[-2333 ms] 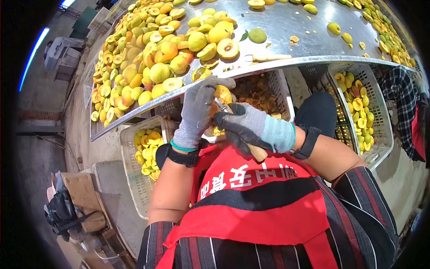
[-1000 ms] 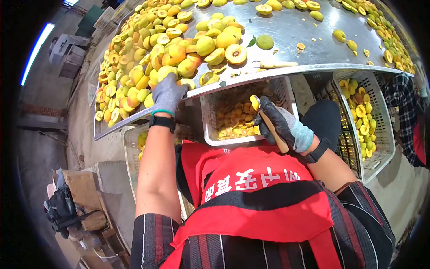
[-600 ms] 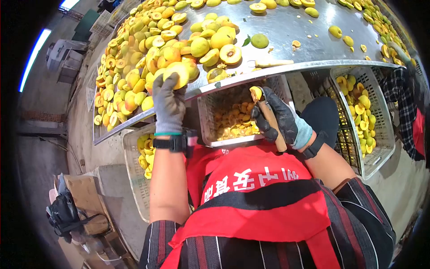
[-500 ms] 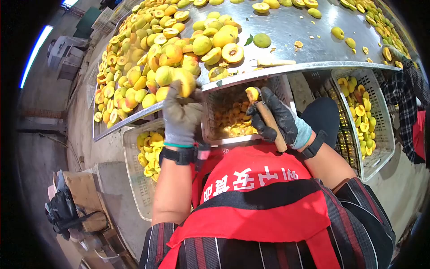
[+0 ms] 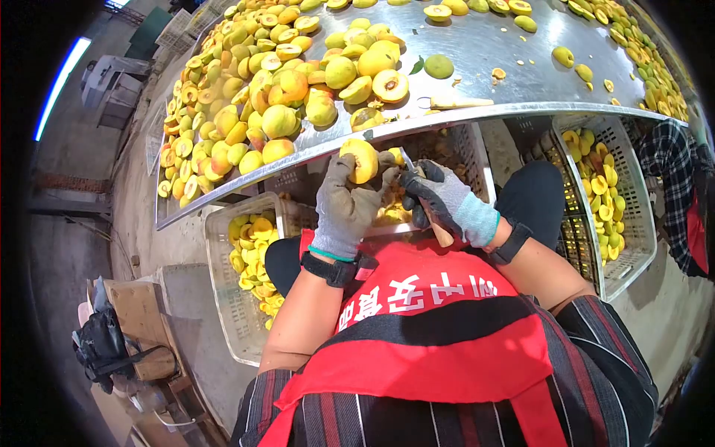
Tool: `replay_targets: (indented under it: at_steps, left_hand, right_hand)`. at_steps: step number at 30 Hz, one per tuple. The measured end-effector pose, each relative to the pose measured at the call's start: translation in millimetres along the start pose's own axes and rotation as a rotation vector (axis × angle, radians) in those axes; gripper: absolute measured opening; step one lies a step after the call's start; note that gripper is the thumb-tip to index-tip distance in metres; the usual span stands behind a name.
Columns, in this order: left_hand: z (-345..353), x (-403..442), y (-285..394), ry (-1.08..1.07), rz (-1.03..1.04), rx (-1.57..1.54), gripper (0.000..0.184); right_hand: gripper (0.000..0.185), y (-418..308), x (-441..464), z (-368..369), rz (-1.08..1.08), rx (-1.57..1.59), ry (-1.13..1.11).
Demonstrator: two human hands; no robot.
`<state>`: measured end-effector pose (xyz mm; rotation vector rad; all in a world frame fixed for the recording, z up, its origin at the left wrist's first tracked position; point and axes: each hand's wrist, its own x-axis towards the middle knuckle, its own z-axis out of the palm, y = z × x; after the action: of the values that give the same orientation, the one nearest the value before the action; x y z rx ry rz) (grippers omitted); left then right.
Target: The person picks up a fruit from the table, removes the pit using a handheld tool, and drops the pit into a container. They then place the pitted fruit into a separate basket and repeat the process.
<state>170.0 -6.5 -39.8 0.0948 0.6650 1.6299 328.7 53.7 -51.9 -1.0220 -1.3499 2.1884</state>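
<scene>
My left hand [image 5: 346, 205], in a grey work glove, is closed around a yellow peach half [image 5: 361, 160] just below the table's front edge. My right hand [image 5: 450, 201], in a dark-palmed glove, grips a wooden-handled pitting knife [image 5: 441, 233], its handle pointing down toward my apron. The knife's metal end reaches toward my left fingertips, where a small yellow peach piece [image 5: 397, 156] shows; what exactly holds that piece is unclear. Beneath both hands stands a crate [image 5: 480, 167] with peach scraps, partly hidden by the gloves.
Many cut peaches [image 5: 279, 121] are heaped on the steel table [image 5: 484, 56]. Another wooden-handled tool [image 5: 462, 103] lies along its edge. Crates of peach pieces stand at left [image 5: 223, 298] and right [image 5: 629, 261]. A co-worker's checked sleeve [image 5: 663, 160] is at far right.
My left hand has come from the heap down and right, bringing the peach half. My right hand has shifted slightly left, and the pitting knife is now beside my left fingers.
</scene>
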Motion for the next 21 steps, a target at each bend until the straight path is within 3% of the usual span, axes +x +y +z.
replay_targets:
  at_steps: [4, 6, 9, 12, 13, 15, 17, 20, 21]
  left_hand:
    - [-14.3, 3.7, -2.4, 0.087, 0.072, 0.039, 0.026]
    - [-19.1, 6.2, -4.0, 0.083, 0.105, 0.074, 0.036]
    - [-16.1, 4.6, -5.1, -0.017, 0.003, -0.081, 0.040]
    - [11.8, -5.9, -11.3, -0.004, 0.038, -0.080, 0.031]
    - [8.2, -4.3, -14.2, -0.119, 0.331, 0.709, 0.039]
    - [3.5, -9.5, -15.1, -0.146, 0.369, 0.764, 0.042]
    - [16.8, -14.6, -13.4, -0.176, 0.404, 0.819, 0.045]
    - [21.8, -15.1, -13.2, -0.137, 0.320, 0.590, 0.049]
    - [18.0, -11.7, -14.4, -0.110, 0.409, 0.683, 0.049]
  right_hand:
    - [0.025, -5.2, -6.3, -3.7, -0.038, 0.056, -0.045]
    - [0.026, -15.0, -14.6, -3.4, -0.058, -0.007, -0.076]
    - [0.029, -18.3, -21.5, 5.5, -0.033, -0.062, -0.116]
    - [0.030, -20.9, -22.4, 8.8, -0.075, -0.220, -0.097]
    - [0.030, -17.3, -20.7, 9.0, -0.152, -0.331, -0.054]
    - [0.030, -14.7, -20.3, 10.1, -0.226, -0.443, -0.013]
    - [0.029, -15.0, -22.1, 10.3, -0.169, -0.315, -0.057]
    - [0.029, -17.6, -26.8, 15.7, -0.115, -0.182, -0.063]
    - [0.029, -18.8, -27.8, 17.4, -0.114, -0.182, -0.062]
